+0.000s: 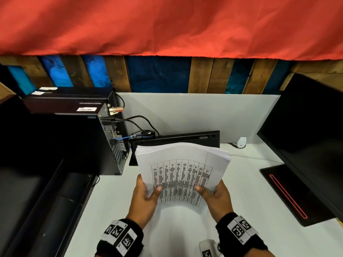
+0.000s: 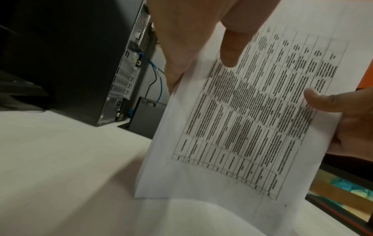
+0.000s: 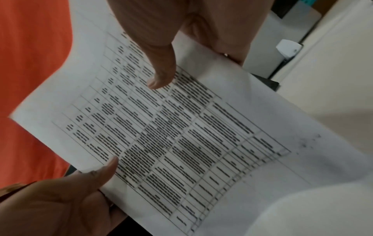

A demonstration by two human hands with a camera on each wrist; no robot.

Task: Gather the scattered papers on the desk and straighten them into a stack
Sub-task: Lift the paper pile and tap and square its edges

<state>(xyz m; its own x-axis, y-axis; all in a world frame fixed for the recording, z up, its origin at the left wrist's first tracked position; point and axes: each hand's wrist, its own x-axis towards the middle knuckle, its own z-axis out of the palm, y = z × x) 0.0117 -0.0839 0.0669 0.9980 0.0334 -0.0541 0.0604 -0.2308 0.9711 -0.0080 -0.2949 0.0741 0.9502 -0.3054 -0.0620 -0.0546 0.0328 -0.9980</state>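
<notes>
Two hands, left point(image 1: 146, 193) and right point(image 1: 215, 194), each grip one paper stack point(image 1: 182, 169), thumbs on top.

Papers point(image 1: 182, 171) above desk point(image 1: 241, 182), between computer tower point(image 1: 89, 141) left and monitor point(image 1: 311, 130) right.

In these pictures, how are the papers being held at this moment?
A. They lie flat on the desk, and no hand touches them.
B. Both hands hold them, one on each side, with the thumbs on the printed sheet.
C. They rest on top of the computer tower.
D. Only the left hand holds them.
B: the left hand and the right hand each grip a side of the papers, thumbs pressed on the printed table.
</notes>
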